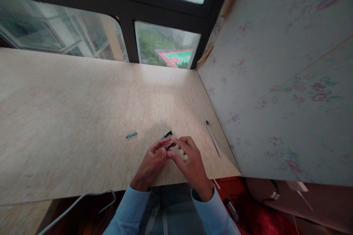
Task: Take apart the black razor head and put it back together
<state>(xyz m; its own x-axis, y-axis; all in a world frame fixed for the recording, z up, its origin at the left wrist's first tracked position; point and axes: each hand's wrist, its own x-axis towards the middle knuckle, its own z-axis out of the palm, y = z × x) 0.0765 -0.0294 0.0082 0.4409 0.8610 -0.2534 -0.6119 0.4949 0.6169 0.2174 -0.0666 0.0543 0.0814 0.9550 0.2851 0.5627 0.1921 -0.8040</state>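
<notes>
A small black stick-shaped piece (170, 146) is pinched at the fingertips in front of me, just above the tabletop. My left hand (151, 159) is closed around its near end. The thumb and forefinger of my right hand (191, 158) close on it from the other side, and the fingers partly hide it. Just beyond my left fingertips lies a dark, slim object (167, 134) with a forked end; its near part is covered by my hand. To the left, a small clear packet (131, 135) with a dark green strip inside rests flat.
A white pen-like stick (213, 138) with a dark tip lies to the right, near the flowered wall (275, 80). The pale marble-patterned tabletop (68, 117) runs back to a dark window frame (129, 40). A white cable (79, 200) hangs by the front edge.
</notes>
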